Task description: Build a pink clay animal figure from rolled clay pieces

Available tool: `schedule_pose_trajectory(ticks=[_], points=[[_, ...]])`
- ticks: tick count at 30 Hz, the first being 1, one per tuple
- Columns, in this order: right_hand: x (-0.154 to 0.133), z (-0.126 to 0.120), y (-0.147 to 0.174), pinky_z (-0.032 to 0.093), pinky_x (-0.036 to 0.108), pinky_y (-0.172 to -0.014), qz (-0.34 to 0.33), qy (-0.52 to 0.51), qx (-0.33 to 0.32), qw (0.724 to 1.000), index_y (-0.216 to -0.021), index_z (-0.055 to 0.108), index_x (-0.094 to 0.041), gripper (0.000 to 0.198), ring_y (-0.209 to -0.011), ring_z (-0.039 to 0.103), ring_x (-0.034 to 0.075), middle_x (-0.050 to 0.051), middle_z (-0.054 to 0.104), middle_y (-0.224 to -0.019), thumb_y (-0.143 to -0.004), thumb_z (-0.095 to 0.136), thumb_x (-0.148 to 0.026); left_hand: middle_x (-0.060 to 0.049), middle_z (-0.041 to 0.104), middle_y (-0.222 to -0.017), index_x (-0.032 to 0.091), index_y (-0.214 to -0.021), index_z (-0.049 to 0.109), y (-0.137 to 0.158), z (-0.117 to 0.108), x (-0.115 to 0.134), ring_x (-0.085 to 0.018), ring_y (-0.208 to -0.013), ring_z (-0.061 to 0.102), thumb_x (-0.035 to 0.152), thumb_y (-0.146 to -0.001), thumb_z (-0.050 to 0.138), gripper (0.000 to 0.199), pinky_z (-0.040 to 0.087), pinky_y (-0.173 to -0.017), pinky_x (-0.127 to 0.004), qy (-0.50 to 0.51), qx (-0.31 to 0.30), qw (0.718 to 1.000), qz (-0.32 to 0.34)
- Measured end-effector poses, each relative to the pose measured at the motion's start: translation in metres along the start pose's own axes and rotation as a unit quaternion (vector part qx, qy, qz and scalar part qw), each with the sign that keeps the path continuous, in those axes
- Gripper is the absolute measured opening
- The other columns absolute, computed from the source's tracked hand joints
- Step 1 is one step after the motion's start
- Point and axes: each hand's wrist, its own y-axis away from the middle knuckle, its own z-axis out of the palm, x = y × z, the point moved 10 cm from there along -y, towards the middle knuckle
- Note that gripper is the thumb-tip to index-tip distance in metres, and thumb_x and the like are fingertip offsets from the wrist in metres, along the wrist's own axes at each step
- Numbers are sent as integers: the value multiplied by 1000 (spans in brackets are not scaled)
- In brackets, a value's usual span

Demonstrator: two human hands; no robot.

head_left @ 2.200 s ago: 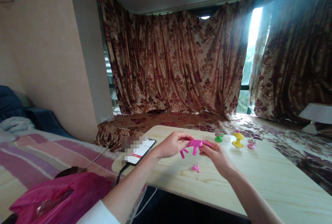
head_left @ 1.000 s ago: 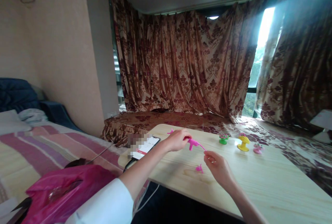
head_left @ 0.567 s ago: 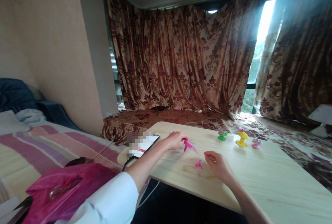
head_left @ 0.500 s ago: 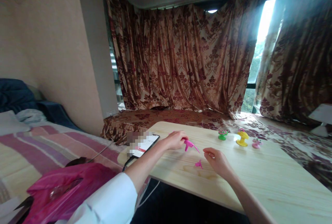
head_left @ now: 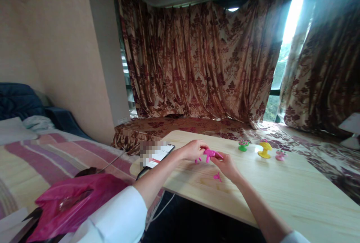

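A bright pink, clay-like piece [head_left: 209,154] with leg-like stubs and a thin end is held just over the table. My left hand [head_left: 197,150] is closed on its left side, fingers bent over the top. At its right, my right hand [head_left: 228,166] pinches the thin end between thumb and fingers. Small pink bits [head_left: 198,159] show just under my left hand; whether they touch the held piece I cannot tell. Nearer to me, another small pink piece [head_left: 217,177] lies on the pale wooden table [head_left: 270,190], apart from both hands.
Farther right on the table stand a green mushroom-like figure [head_left: 243,145], a yellow one [head_left: 264,149] and a small pink one [head_left: 280,155]. A phone [head_left: 160,156] lies by the left edge, beside my left forearm. A magenta bag [head_left: 78,201] rests on the bed.
My right hand has moved left and taken hold of the pink piece's thin end. My left hand still holds the piece, shifted slightly right. Small pink bits now show beneath it.
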Motion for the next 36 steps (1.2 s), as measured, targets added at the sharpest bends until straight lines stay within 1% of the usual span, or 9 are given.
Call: schedule_pose_trajectory(ticks=[2,5,9,16,21,25,30,33,36], points=[[4,-1,-1,51,38,-76,-1,-9,4,1000,-106,58,-14,27,-89,61,19,4,61,-104,-88,54,-34,-3,68,-95,16,-95,68,1,-1,5,-16,-89,61,14,-82,50,22,47,-81,-25,0,7,1000,10],[5,-2,-2,51,39,-78,-3,-26,6,1000,-108,57,-14,28,-91,60,20,5,60,-107,-88,54,-33,-3,70,-97,16,-101,67,3,0,9,-15,-87,62,12,-78,51,28,46,-78,-23,1,12,1000,21],[1,0,-1,50,40,-79,-7,-41,5,999,-110,56,-15,28,-93,60,19,6,60,-109,-89,54,-32,-4,71,-97,16,-103,67,3,-2,10,-16,-86,62,16,-80,50,29,46,-77,-24,-7,24,999,22],[-5,-7,0,51,38,-76,-11,-23,30,999,-106,58,-14,26,-88,61,18,4,61,-103,-88,54,-33,-2,71,-93,20,-100,70,3,-7,16,-16,-83,62,17,-79,52,27,46,-76,-23,-41,26,999,24],[4,-10,1,52,36,-74,-4,-2,46,999,-106,58,-14,26,-87,61,19,4,61,-103,-88,54,-33,-1,71,-87,21,-98,70,3,-5,18,-15,-78,61,18,-80,51,26,44,-72,-21,-73,19,997,33],[11,-9,-1,52,36,-74,8,20,57,998,-106,58,-14,27,-87,61,19,4,61,-104,-88,54,-34,-1,70,-89,22,-99,69,2,-4,19,-15,-82,61,18,-83,49,26,44,-72,-21,-109,17,993,41],[15,-14,4,52,33,-70,11,38,46,998,-107,57,-14,25,-81,62,16,4,62,-99,-88,55,-32,-3,68,-95,23,-97,67,4,-5,12,-17,-91,60,19,-85,50,21,43,-82,-28,-174,21,984,32],[24,-30,15,52,34,-70,22,57,62,996,-108,56,-15,25,-79,62,15,4,62,-97,-88,55,-30,-5,64,-101,18,-99,63,5,-4,3,-19,-95,58,26,-88,51,18,45,-86,-38,-218,18,975,23],[38,-45,25,52,34,-71,35,81,70,994,-106,57,-15,24,-81,61,15,4,62,-99,-89,54,-30,-7,58,-112,16,-108,56,3,4,-5,-19,-97,58,31,-88,51,26,48,-84,-42,-253,9,967,22]])
